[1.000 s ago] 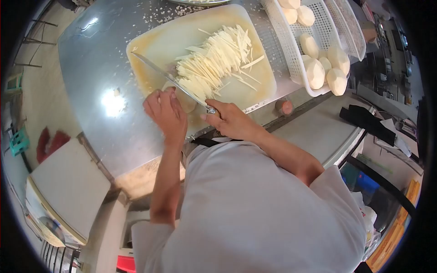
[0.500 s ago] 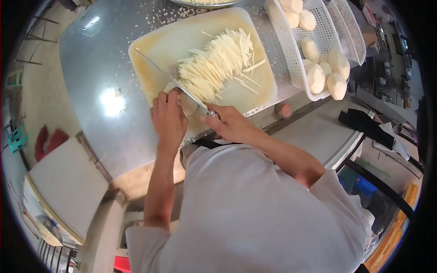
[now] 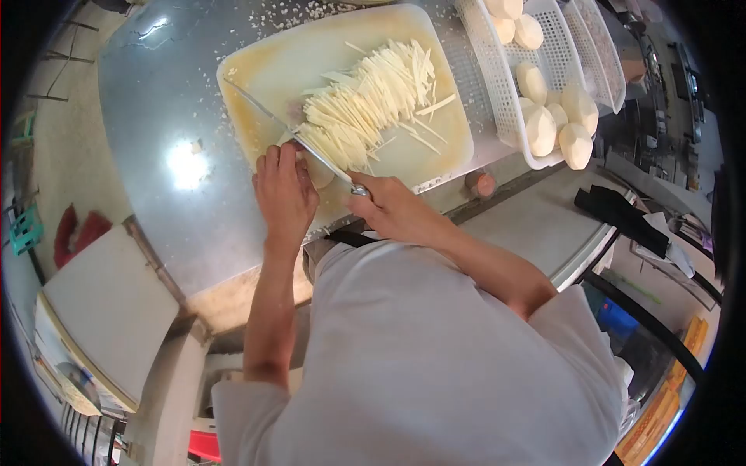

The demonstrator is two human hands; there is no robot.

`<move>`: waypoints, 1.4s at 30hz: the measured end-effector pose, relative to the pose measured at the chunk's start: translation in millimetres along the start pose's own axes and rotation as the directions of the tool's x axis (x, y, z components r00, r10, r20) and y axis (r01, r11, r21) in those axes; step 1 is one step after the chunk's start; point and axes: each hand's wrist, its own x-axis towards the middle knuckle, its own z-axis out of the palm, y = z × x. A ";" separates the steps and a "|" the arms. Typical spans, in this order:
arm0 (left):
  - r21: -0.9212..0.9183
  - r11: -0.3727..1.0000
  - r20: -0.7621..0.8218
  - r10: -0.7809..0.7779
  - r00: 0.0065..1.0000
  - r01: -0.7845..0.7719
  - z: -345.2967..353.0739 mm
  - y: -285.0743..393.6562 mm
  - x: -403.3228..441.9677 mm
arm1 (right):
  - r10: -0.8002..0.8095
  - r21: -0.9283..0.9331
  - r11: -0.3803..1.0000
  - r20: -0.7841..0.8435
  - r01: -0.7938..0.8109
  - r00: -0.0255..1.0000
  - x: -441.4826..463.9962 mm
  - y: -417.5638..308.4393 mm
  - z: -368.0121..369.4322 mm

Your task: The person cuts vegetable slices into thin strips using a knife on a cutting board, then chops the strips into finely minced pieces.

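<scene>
A yellow-stained white cutting board (image 3: 264,70) lies on the metal table. Across it spreads a heap of pale potato strips (image 3: 373,101). My right hand (image 3: 392,206) is closed round the handle of a knife (image 3: 311,147), whose blade points up and left along the heap's left edge. My left hand (image 3: 286,186) has its fingers bent over a piece of peeled potato (image 3: 317,172), close beside the blade. The hand hides part of that piece.
Right of the board stands a white perforated basket (image 3: 500,97) with several peeled potatoes (image 3: 538,130). Another white basket (image 3: 594,54) is beyond it. White crumbs dot the metal table (image 3: 155,101). A small reddish round object (image 3: 483,184) sits near the table's front edge.
My left hand has shifted slightly from its place a second ago, its fingers still bent at the potato. The knife stays beside the heap in my right hand. The camera view has moved a little.
</scene>
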 end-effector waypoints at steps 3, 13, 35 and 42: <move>0.001 1.000 -0.013 -0.008 1.000 0.008 2.4 -3.8 2.7 | 0.140 -0.028 0.990 0.022 -0.139 0.990 -1.2 -18.7 -7.6; -0.088 0.996 -0.057 0.003 0.998 -0.008 8.2 -9.3 2.5 | 0.163 -0.012 0.987 0.069 -0.163 0.984 -11.1 -29.3 -11.9; -0.173 0.984 -0.088 0.021 0.996 -0.036 3.6 -7.0 -3.2 | 0.080 -0.014 0.997 0.050 -0.080 0.996 -9.4 -8.8 7.0; -0.218 0.973 -0.140 0.039 0.989 -0.070 2.2 -5.2 -5.6 | 0.080 -0.022 0.997 0.064 -0.079 0.995 -24.6 -25.7 1.7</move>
